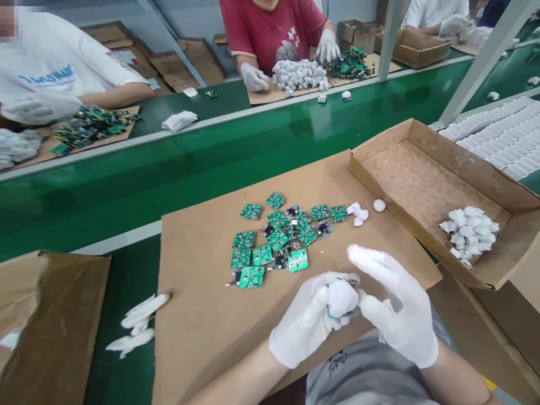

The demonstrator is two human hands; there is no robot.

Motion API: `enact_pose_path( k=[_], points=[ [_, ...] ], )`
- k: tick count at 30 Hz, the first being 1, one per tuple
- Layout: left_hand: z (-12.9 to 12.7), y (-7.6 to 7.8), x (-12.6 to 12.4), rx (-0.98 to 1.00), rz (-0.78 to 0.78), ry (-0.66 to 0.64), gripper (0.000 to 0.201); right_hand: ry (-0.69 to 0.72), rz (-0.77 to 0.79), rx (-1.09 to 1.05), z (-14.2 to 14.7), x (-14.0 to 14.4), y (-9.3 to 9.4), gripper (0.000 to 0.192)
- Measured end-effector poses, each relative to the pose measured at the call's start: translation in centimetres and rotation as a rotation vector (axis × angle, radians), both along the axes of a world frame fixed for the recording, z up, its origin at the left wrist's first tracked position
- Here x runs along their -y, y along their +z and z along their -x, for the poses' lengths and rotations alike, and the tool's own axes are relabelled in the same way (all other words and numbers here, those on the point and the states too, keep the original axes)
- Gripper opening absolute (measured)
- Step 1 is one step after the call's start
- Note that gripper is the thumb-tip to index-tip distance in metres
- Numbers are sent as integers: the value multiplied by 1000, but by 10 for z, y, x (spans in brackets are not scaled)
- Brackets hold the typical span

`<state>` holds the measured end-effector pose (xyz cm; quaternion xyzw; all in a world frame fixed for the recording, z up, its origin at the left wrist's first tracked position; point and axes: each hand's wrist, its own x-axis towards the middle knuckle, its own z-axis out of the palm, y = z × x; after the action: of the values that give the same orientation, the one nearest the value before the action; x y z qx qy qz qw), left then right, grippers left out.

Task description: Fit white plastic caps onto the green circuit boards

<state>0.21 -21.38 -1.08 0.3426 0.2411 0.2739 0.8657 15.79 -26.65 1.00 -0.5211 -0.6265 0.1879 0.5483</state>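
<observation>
In front of you, a green conveyor belt (169, 169) runs across the middle of the frame, and a spare white glove (139, 315) lies at lower left beside an empty brown carton (50, 315). At upper left you see a person in a white shirt (50, 62) behind scattered boards (90, 126). At top centre a person in a red shirt (274, 28) sits behind a heap of white caps (297, 74), and white trays (502, 135) are stacked at far right.

Small square green printed circuit boards (276, 242) on plain brown cardboard sheet (202, 315); right of sheet, white rounded plastic caps (469, 233); behind sheet, glossy dark green conveyor belt (169, 169); white gloves.
</observation>
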Motion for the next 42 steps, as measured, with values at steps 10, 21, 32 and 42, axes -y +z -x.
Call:
enact_pose_path(
  k=[10, 21, 32, 42],
  points=[
    [-3, 5, 5, -42, -44, -2, 49, 146, 57, -132, 11, -4, 1, 26],
    [-5, 16, -2, -171, -249, 12, 57, 89, 9, -90, 16, -7, -4, 32],
    [-3, 13, -1, -64, -134, 18, 54, 200, -106, -49, 11, -5, -16, 50],
    [-4, 14, 0, -156, -134, 51, 61, 172, -141, -11, 14, -9, -24, 62]
  ],
)
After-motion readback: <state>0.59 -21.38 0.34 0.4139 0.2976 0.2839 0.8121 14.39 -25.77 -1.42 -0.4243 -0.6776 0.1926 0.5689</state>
